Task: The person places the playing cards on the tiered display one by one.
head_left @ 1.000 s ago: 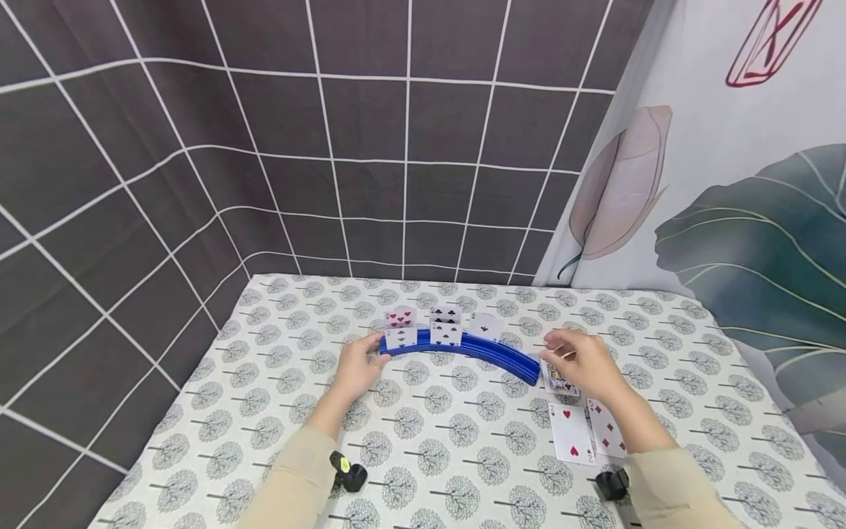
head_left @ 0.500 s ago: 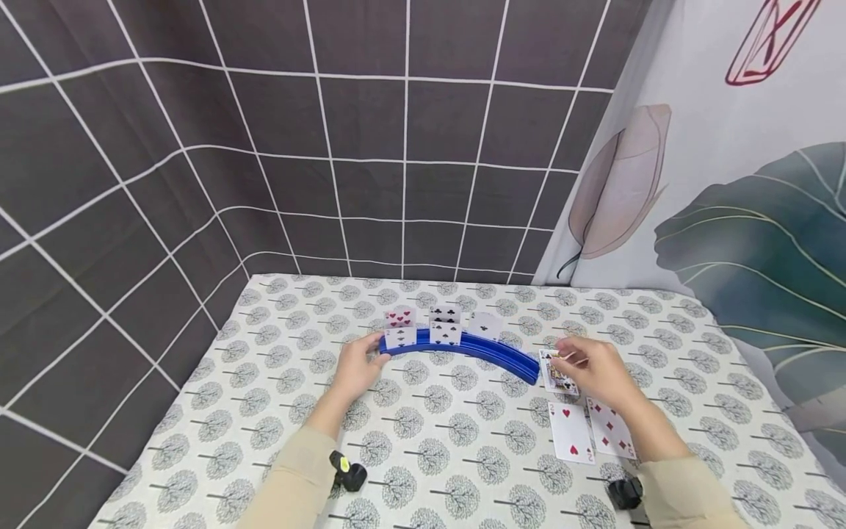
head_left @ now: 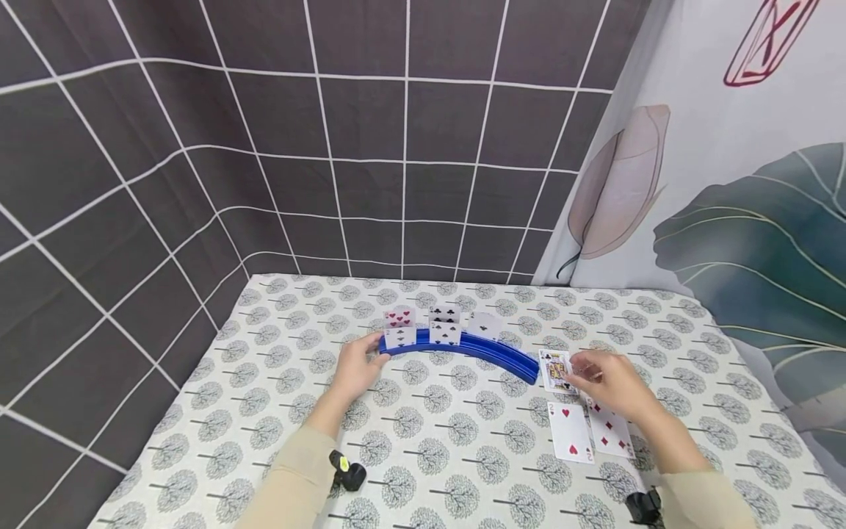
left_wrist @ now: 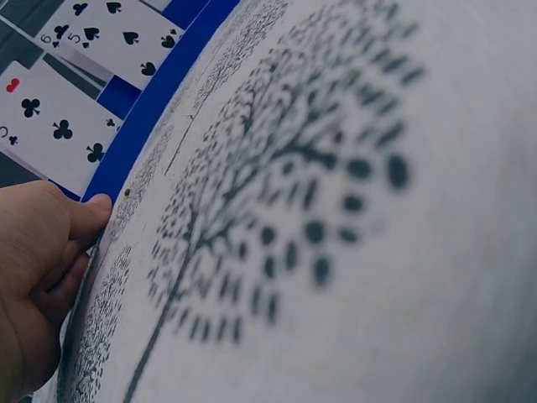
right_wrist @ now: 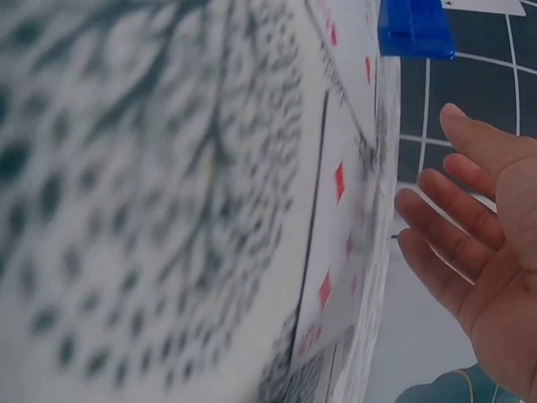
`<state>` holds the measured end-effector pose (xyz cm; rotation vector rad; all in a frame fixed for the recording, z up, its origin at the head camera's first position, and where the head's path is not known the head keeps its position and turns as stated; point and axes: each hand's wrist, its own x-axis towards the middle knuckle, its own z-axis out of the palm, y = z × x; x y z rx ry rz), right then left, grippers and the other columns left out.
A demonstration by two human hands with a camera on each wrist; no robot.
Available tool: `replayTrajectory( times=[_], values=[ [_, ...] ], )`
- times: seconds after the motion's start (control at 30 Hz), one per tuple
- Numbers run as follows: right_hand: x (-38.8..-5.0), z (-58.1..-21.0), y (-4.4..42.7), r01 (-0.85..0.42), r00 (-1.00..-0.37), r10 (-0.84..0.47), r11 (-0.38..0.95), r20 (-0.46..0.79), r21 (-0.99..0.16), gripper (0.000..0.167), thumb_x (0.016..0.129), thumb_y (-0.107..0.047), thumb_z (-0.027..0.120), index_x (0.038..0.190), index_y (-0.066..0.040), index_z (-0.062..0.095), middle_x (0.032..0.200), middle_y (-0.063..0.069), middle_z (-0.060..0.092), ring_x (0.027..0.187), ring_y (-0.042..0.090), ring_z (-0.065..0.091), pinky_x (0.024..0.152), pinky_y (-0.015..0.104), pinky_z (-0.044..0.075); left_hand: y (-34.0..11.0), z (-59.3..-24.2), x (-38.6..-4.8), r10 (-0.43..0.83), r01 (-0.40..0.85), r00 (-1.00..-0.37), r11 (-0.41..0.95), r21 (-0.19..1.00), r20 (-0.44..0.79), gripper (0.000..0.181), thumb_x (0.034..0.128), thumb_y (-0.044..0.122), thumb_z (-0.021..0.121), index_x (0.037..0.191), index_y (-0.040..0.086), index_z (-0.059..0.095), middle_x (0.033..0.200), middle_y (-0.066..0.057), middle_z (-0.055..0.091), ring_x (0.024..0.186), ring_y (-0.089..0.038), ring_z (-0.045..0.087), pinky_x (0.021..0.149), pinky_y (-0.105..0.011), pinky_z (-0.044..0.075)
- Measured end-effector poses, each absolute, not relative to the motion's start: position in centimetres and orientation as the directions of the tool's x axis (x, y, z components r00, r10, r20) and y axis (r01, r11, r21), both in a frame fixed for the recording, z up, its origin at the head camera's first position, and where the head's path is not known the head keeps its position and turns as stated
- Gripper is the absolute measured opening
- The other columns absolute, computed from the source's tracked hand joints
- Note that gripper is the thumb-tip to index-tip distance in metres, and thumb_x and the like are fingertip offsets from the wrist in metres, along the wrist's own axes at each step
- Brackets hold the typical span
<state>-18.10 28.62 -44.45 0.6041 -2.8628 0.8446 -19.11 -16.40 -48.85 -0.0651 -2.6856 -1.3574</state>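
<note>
A curved blue card holder [head_left: 499, 357] lies on the table, its left end gripped by my left hand [head_left: 355, 367]; the left thumb [left_wrist: 92, 216] shows against its edge. Standing in its slots are a clubs card [head_left: 400, 338] before a hearts card [head_left: 399, 317], a five of spades [left_wrist: 126, 38] before a six of clubs, and a clubs card [head_left: 485, 327] further right. My right hand [head_left: 611, 382] has loosely bent fingers and holds nothing. It hovers by the right edge of a face-up king of clubs [head_left: 554, 371], which lies near the holder's right end.
Nearer me on the right lie a two of hearts [head_left: 570, 433] and a diamonds card [head_left: 611, 428], partly under my right hand in the head view. A tree-print cloth [head_left: 423, 433] covers the table. Dark grid curtains [head_left: 363, 184] hang behind, with a leaf-print curtain [head_left: 740, 220] at right.
My right hand has drawn back to the right from the holder's end, uncovering more of the king of clubs. The left hand and holder have stayed in place.
</note>
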Motion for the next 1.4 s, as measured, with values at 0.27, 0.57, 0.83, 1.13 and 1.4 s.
replayTrajectory(
  times=[0.27,0.57,0.83,1.13,1.4],
  values=[
    [-17.3,-44.9,29.9,-0.341,-0.939,-0.318,0.796,0.134,-0.5,0.04,0.083,-0.022,0.083,0.112,0.002,0.07,0.098,0.009,0.074,0.086,0.023,0.069,0.08,0.047,0.061,-16.4,-48.5,-19.0,-0.023,0.087,-0.992,0.595,0.799,0.125,0.053,0.0892,0.004,0.074,0.139,0.0,0.057,0.126,-0.021,0.067,0.12,-0.038,0.063,0.11,-0.052,0.046],
    [-17.1,-45.7,31.4,-0.338,-0.939,-0.324,0.814,0.113,-0.472,0.059,0.073,-0.038,0.09,0.113,0.001,0.071,0.101,0.011,0.075,0.088,0.024,0.07,0.087,0.055,0.058,-16.4,-48.8,-19.2,-0.029,0.08,-0.992,0.612,0.787,0.123,0.053,0.0889,0.005,0.074,0.139,0.001,0.058,0.126,-0.021,0.068,0.119,-0.037,0.064,0.109,-0.051,0.048],
    [-16.8,-46.1,32.4,-0.319,-0.938,-0.342,0.811,0.045,-0.49,0.07,0.06,-0.045,0.094,0.112,-0.003,0.073,0.091,-0.002,0.066,0.079,0.011,0.055,0.07,0.028,0.053,-16.4,-48.9,-19.1,-0.028,0.085,-0.991,0.605,0.791,0.128,0.053,0.0888,0.004,0.074,0.139,0.001,0.058,0.126,-0.021,0.068,0.119,-0.037,0.064,0.109,-0.051,0.047],
    [-16.4,-46.0,33.6,-0.344,-0.916,-0.401,0.79,-0.005,-0.509,0.069,0.049,-0.048,0.095,0.101,-0.011,0.068,0.083,-0.003,0.053,0.072,0.009,0.045,0.063,0.024,0.045,-16.4,-48.9,-19.1,-0.025,0.093,-0.991,0.595,0.799,0.133,0.052,0.0892,0.004,0.074,0.139,0.001,0.058,0.126,-0.021,0.068,0.12,-0.037,0.063,0.11,-0.051,0.046],
    [-16.4,-45.9,34.0,-0.322,-0.92,-0.39,0.812,-0.043,-0.486,0.069,0.047,-0.041,0.097,0.101,-0.012,0.065,0.083,-0.003,0.053,0.074,0.008,0.045,0.065,0.025,0.044,-16.4,-49.1,-19.2,-0.025,0.105,-0.989,0.598,0.795,0.149,0.052,0.0888,0.004,0.074,0.138,0.001,0.058,0.125,-0.021,0.068,0.119,-0.037,0.064,0.109,-0.052,0.047]
  ],
)
